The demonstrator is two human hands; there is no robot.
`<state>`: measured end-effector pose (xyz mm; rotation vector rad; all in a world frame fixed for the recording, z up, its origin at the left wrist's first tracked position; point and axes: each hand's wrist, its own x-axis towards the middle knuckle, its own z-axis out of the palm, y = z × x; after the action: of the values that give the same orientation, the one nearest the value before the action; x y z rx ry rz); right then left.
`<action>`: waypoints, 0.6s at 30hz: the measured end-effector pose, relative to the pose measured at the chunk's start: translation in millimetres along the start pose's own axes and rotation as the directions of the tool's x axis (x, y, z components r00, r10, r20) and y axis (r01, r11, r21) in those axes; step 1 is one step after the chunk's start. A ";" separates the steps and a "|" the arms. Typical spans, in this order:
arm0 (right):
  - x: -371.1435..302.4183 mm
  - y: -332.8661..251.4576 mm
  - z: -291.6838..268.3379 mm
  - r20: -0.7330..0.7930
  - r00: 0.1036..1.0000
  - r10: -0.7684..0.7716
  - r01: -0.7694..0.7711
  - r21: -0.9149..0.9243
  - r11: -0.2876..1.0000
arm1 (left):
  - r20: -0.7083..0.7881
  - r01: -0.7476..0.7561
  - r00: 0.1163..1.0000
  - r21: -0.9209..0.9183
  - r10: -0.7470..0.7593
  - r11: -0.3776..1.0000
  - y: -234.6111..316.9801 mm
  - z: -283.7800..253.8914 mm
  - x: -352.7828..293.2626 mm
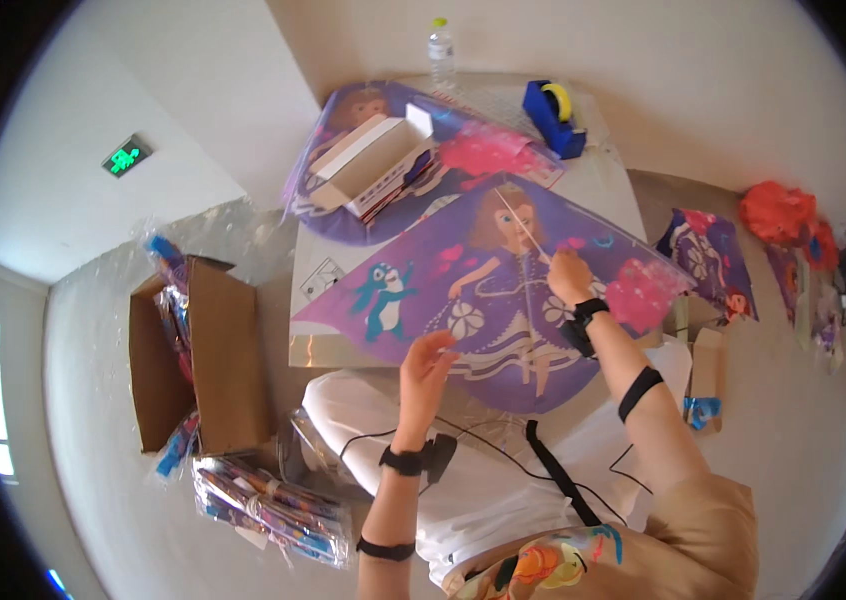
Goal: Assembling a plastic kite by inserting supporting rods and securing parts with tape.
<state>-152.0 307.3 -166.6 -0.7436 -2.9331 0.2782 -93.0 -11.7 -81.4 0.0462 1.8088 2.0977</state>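
A purple kite [423,290], printed with a figure in a long dress, a blue animal and pink flowers, lies spread over the table in front of me. Its lower part hangs past the near edge, over my lap. My right hand [571,277] is closed around the lower end of a thin pale stick [520,221], which slants up and left across the printed head. Over the kite's lower left border, my left hand [425,372] hovers with fingers loosely bent and apart, and nothing shows in it.
On the table [305,352] are a second purple kite [348,230], an opened white carton [373,165], a blue tape dispenser [551,120] and a water bottle [441,58]. Left on the floor stand a cardboard box [228,360] and plastic-wrapped bundles [273,510]. A small box [708,365] is at right.
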 end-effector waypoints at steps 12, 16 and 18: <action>-7.2 -104.8 -66.2 0.284 0.747 -0.601 0.312 0.648 0.694 | -0.247 0.085 0.957 -0.266 -0.153 0.960 -12.7 -52.9 110.6; 23.8 -138.1 -47.0 0.214 0.653 -0.727 0.469 0.640 0.609 | -0.284 0.006 0.950 -0.391 -0.127 0.920 -17.0 -48.9 129.5; 36.3 -164.9 -34.2 0.243 0.640 -0.729 0.475 0.622 0.623 | -0.305 -0.009 0.940 -0.464 -0.150 0.886 -23.4 -61.7 135.9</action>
<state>-254.9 187.5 -97.9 0.5302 -3.0448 1.2468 -229.7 -27.6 -143.6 -0.5235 1.3887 2.5400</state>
